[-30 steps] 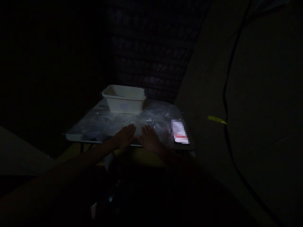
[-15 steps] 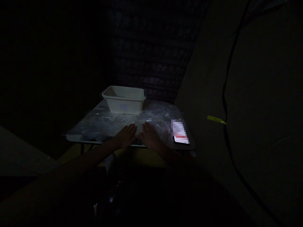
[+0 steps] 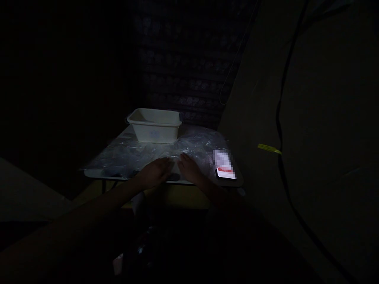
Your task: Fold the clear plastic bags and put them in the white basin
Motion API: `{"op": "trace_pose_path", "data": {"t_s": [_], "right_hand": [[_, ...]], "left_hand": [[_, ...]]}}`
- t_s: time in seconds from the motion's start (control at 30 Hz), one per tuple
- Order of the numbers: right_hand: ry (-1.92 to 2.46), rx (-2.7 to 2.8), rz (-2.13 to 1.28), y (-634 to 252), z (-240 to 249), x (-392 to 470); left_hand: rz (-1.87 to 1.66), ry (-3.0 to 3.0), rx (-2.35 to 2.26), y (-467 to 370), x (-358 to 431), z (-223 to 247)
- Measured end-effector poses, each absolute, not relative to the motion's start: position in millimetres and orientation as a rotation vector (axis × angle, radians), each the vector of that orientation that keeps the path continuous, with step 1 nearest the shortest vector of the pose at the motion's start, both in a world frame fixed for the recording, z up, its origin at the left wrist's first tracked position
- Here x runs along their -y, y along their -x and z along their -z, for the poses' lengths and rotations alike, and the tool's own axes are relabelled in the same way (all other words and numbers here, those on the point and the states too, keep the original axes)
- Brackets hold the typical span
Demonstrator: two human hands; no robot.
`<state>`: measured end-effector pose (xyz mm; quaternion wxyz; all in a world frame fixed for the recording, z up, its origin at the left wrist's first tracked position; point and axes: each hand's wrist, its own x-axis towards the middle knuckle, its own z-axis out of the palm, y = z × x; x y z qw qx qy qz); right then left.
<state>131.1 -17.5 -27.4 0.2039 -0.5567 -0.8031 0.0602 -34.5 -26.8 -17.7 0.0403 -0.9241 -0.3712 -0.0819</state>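
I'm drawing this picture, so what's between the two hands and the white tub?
In the head view, wrinkled see-through plastic lies on the table between the white tub and the left hand and right hand.

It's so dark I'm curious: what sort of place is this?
Maybe a makeshift indoor work corner, though it's too dark to be sure. A table is spread with clear plastic sheeting, a pale tub stands on it, and a dark cable runs down the right side.
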Motion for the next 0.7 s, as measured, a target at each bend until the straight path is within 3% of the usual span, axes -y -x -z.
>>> {"op": "trace_pose_path", "data": {"t_s": [0.2, 0.47, 0.57, 0.7], "right_hand": [[1.396, 1.931, -0.253, -142.3, -8.1, 17.3], [1.328, 1.797, -0.365, -151.3, -9.4, 18.5], [1.291, 1.702, -0.546, -154.8, -6.8, 9.2], [1.156, 1.427, -0.937, -163.2, -4.1, -8.2]], "left_hand": [[0.122, 3.0, 0.966, 29.3, 46.8, 7.4], [0.19, 3.001, 1.113, 22.3, 42.4, 11.7], [0.521, 3.066, 1.376, 22.1, 38.6, -6.0], [1.599, 2.954, 1.998, 25.8, 26.8, -32.5]]}}
